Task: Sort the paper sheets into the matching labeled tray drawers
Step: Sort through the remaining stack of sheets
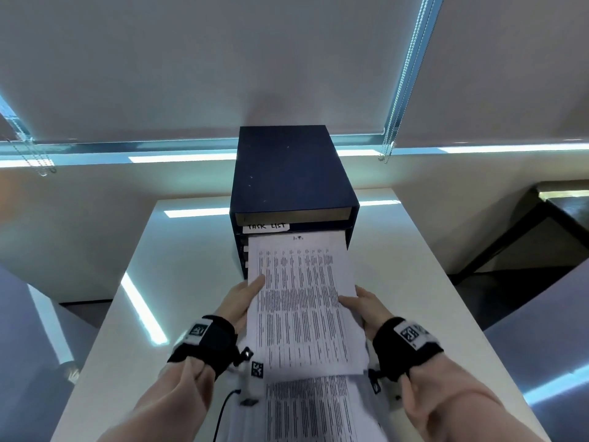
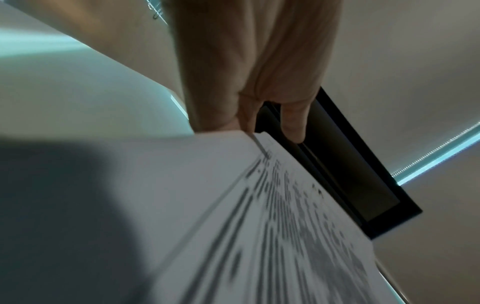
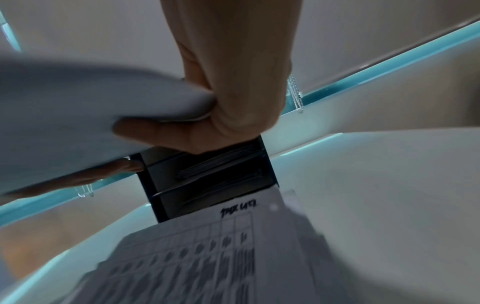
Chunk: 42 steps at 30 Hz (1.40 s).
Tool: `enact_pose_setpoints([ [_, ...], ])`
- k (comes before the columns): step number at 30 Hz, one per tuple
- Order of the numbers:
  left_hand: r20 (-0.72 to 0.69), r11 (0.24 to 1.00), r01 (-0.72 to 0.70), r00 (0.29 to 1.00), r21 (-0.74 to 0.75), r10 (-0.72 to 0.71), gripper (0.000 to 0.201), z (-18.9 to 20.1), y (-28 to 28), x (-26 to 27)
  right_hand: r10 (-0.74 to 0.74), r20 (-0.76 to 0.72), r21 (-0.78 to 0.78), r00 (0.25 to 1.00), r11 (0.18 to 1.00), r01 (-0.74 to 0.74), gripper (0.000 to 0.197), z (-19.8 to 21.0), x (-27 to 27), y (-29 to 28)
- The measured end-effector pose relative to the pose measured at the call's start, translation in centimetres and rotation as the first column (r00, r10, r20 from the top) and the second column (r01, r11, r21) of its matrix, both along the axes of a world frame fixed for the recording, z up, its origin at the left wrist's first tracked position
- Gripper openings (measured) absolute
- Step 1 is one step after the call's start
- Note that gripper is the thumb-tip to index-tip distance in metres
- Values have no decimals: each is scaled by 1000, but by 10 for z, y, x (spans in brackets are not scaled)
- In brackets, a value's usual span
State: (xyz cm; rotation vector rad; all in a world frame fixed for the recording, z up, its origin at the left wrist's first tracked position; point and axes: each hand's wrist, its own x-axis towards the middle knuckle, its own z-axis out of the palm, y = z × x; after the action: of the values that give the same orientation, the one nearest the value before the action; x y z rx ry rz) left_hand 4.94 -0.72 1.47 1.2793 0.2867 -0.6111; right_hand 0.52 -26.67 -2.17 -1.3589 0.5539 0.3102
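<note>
A dark blue drawer cabinet (image 1: 287, 173) stands on the white table (image 1: 414, 282), its top slot open above a white label (image 1: 266, 227) reading "TASK LIST". I hold a printed sheet (image 1: 302, 301) by both side edges in front of the cabinet, its far edge just below that label. My left hand (image 1: 247, 295) pinches the sheet's left edge, thumb on top. My right hand (image 1: 358, 303) pinches the right edge. A stack of printed sheets (image 1: 318, 409) lies on the table below the held one; in the right wrist view its top page (image 3: 207, 257) shows a grid table.
Lower trays of the cabinet (image 3: 213, 174) hold papers. Roller blinds with bead chains (image 1: 387, 148) hang behind the table. A dark table (image 1: 557, 205) stands at the right. A black cable (image 1: 223, 409) runs by the left wrist.
</note>
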Motion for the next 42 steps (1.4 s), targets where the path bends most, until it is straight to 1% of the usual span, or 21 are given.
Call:
enact_pose_setpoints([
  [2,-9,1000,17,1000,-10,-17,22,-2,1,-10,2,33,-34,999,999,-1,55,1,35,-4],
  [4,-27,999,29,999,30,-28,14,-4,-2,-17,15,44,-76,999,997,-12,59,16,66,-3],
  [6,-3,997,10,1000,81,-10,28,-11,-2,-14,7,37,-54,999,999,-5,61,38,81,2],
  [8,34,992,-44,999,117,40,38,-20,-3,0,16,6,-67,1000,998,-16,40,50,84,6],
  [10,51,988,-106,994,117,100,43,-22,-7,18,72,-70,-99,995,992,-79,44,55,77,6],
  [14,-37,962,-242,970,-126,239,74,-12,-17,64,-70,-72,217,995,972,84,11,41,92,3],
  [17,-80,885,-309,951,-347,300,30,0,-23,94,-231,2,454,973,867,205,14,42,120,15],
  [18,-54,889,-311,949,-335,311,16,5,-26,98,-234,22,454,972,868,199,18,45,127,21],
  [21,100,961,-233,963,-146,249,7,2,-26,93,-168,43,395,985,908,138,18,45,127,30],
  [24,234,971,2,970,239,-60,20,-18,-21,61,28,36,203,999,979,-35,21,32,96,24],
  [25,268,904,89,939,417,-216,24,-30,-18,48,70,4,103,998,992,-71,23,23,81,20],
  [26,270,761,154,875,630,-401,30,-45,-14,36,78,-34,3,996,997,-78,23,12,66,15],
  [27,223,552,172,787,816,-575,37,-60,-10,25,53,-71,-72,996,996,-58,23,1,51,9],
  [28,155,361,156,701,919,-696,45,-72,-6,14,10,-106,-129,994,991,-24,23,-10,36,4],
  [29,106,245,127,650,961,-753,48,-83,-2,5,-46,-135,-165,990,986,24,23,-22,22,-1],
  [30,102,200,86,630,976,-770,48,-90,1,-2,-103,-154,-183,983,980,74,23,-33,8,-5],
  [33,248,261,-75,634,962,-732,30,-91,2,-19,-206,-200,-187,958,968,169,23,-53,-28,-11],
  [35,352,306,-180,586,935,-730,16,-86,2,-27,-218,-198,-190,956,965,181,26,-57,-45,-11],
  [37,461,429,-199,566,881,-684,16,-80,1,-30,-236,-141,-195,961,959,207,33,-51,-55,-9],
  [40,536,745,-27,712,667,-454,9,-52,-4,-35,-133,-42,-230,990,966,120,50,-31,-62,-5],
  [42,446,863,50,840,502,-308,11,-28,-8,-34,-72,-14,-115,997,991,70,47,-17,-63,-1],
])
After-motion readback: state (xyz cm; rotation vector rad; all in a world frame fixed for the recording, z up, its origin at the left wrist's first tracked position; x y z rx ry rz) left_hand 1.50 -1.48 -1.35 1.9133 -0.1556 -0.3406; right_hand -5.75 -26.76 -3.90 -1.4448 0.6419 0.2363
